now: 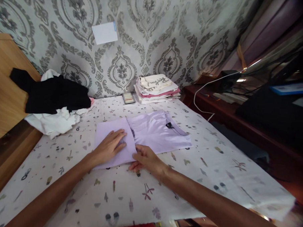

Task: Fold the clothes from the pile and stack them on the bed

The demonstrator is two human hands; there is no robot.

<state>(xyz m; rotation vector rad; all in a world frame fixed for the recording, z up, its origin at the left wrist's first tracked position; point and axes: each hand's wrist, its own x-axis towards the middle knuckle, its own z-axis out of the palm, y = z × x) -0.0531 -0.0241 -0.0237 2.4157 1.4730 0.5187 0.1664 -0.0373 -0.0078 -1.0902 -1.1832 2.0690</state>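
A lavender shirt (153, 128) lies on the patterned sheet, its left part folded over toward the middle. Its neckline and a dark label point to the right. My left hand (112, 145) rests on the folded part with the fingers stretched out flat. At the near corner of that fold, my right hand (146, 159) has its thumb and index finger pinched on the shirt's edge, while the other fingers curl under, close to the sheet.
A stack of folded clothes (157, 88) stands by the wall, beside a small blurred object (128, 98). Dark and white garments (58, 96) lie heaped at the left by a wooden board (9, 84). At the right, a white cable (198, 95) hangs over a dark red table (221, 113).
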